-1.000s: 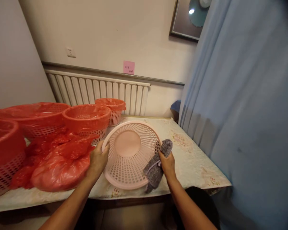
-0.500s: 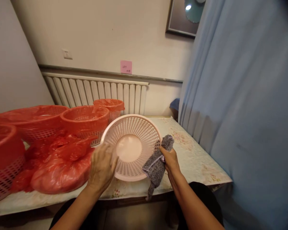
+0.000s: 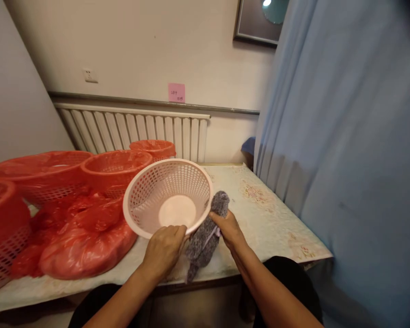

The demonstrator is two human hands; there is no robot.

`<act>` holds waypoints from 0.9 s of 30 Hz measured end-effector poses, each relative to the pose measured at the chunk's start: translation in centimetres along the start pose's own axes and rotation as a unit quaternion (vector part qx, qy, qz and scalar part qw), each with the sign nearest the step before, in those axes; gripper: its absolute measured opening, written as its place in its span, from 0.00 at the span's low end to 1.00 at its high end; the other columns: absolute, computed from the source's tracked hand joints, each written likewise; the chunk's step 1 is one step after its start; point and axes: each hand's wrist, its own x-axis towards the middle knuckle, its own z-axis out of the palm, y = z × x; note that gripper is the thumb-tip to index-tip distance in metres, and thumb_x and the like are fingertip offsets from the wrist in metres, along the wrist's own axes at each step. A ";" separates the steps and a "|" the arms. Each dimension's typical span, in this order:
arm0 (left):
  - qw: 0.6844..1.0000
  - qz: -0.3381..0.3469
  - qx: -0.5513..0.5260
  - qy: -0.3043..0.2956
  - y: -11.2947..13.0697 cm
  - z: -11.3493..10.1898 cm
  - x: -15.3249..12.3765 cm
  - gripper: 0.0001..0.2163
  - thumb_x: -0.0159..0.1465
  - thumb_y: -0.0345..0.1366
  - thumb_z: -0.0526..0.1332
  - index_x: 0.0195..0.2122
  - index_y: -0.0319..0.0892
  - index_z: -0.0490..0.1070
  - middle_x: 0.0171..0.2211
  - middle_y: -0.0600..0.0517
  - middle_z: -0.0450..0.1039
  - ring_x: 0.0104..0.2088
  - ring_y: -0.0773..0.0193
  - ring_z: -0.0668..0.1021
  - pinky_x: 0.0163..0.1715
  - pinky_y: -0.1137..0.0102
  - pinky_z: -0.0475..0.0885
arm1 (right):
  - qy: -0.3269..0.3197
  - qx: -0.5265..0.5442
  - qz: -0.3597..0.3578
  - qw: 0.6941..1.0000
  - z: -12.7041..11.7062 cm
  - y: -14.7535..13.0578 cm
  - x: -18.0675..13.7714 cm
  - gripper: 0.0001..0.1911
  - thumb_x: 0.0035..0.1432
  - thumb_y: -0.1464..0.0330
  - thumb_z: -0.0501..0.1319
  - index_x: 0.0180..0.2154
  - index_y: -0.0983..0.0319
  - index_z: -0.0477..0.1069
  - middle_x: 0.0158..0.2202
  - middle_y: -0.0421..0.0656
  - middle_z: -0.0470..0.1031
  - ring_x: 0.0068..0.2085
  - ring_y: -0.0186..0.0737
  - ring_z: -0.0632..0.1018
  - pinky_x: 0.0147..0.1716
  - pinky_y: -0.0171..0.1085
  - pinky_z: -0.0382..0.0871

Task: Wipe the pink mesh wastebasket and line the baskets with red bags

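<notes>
A pale pink plastic basket (image 3: 200, 182) with perforated walls tilts on the table in front of me, its mouth turned up and towards me. My left hand (image 3: 166, 250) is closed over the basket's near rim. In my right hand (image 3: 227, 228) is a grey fuzzy cloth (image 3: 201, 243), bunched up, with a thin pale purple edging. The cloth lies against the outside of the basket's right rim, and its lower end hangs down towards the table's front. Whether my right fingers also grip the rim is hidden by the cloth.
Several baskets lined with red plastic bags, one of them this basket (image 3: 116, 171), stand on the left. A full red bag (image 3: 85, 248) lies before them. The table (image 3: 273, 228) has a flowered cover. Behind are a radiator (image 3: 140, 125) and a blue curtain (image 3: 328, 136).
My left hand has come down onto the basket's near rim and closed there. The basket has tilted and shifted left. My right hand has moved left with the cloth.
</notes>
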 end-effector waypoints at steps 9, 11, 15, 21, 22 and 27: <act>0.985 -0.147 -0.069 -0.058 -1.9 -3.5 4.4 0.13 0.70 0.45 0.49 0.35 0.45 0.68 0.30 0.50 0.78 0.32 0.56 0.79 0.28 0.69 0.57 | 0.042 -0.020 0.042 0.998 -5.4 4.1 3.4 0.19 0.37 0.61 0.68 0.32 0.64 0.72 0.23 0.38 0.74 0.24 0.37 0.72 0.26 0.36 0.67; 0.982 -0.152 -0.079 -0.077 -2.5 -3.8 5.8 0.14 0.70 0.45 0.49 0.34 0.45 0.68 0.31 0.50 0.78 0.32 0.56 0.78 0.28 0.69 0.57 | 0.089 -0.015 0.020 0.996 -6.3 3.8 5.0 0.19 0.39 0.59 0.67 0.32 0.63 0.70 0.23 0.37 0.73 0.24 0.37 0.72 0.26 0.35 0.66; 0.982 -0.142 -0.085 -0.093 -3.0 -3.7 8.7 0.15 0.70 0.47 0.48 0.33 0.46 0.68 0.33 0.50 0.78 0.34 0.55 0.78 0.29 0.69 0.58 | 0.155 -0.027 -0.037 0.987 -5.2 1.0 7.4 0.19 0.42 0.59 0.66 0.36 0.62 0.70 0.30 0.40 0.76 0.32 0.40 0.75 0.32 0.37 0.68; 0.984 -0.112 -0.048 -0.127 -1.2 -2.9 10.7 0.15 0.69 0.47 0.48 0.36 0.46 0.69 0.34 0.48 0.79 0.35 0.55 0.79 0.28 0.70 0.59 | 0.101 -0.165 -0.206 0.959 -1.0 -0.5 8.2 0.20 0.46 0.65 0.64 0.44 0.62 0.71 0.42 0.46 0.77 0.43 0.45 0.77 0.46 0.42 0.70; 0.985 -0.107 -0.044 -0.130 -0.8 -2.7 10.8 0.15 0.69 0.47 0.48 0.36 0.46 0.70 0.34 0.48 0.80 0.35 0.55 0.80 0.28 0.70 0.59 | 0.101 -0.167 -0.221 0.955 -0.5 0.2 8.2 0.22 0.46 0.66 0.64 0.46 0.62 0.70 0.44 0.47 0.77 0.45 0.45 0.76 0.48 0.42 0.69; 0.986 -0.096 -0.020 -0.132 0.6 -2.2 11.2 0.15 0.69 0.47 0.48 0.36 0.46 0.70 0.35 0.47 0.80 0.35 0.54 0.80 0.28 0.69 0.60 | 0.144 -0.133 -0.202 0.960 0.4 5.7 7.7 0.20 0.50 0.65 0.62 0.46 0.63 0.69 0.46 0.48 0.77 0.47 0.44 0.76 0.50 0.41 0.69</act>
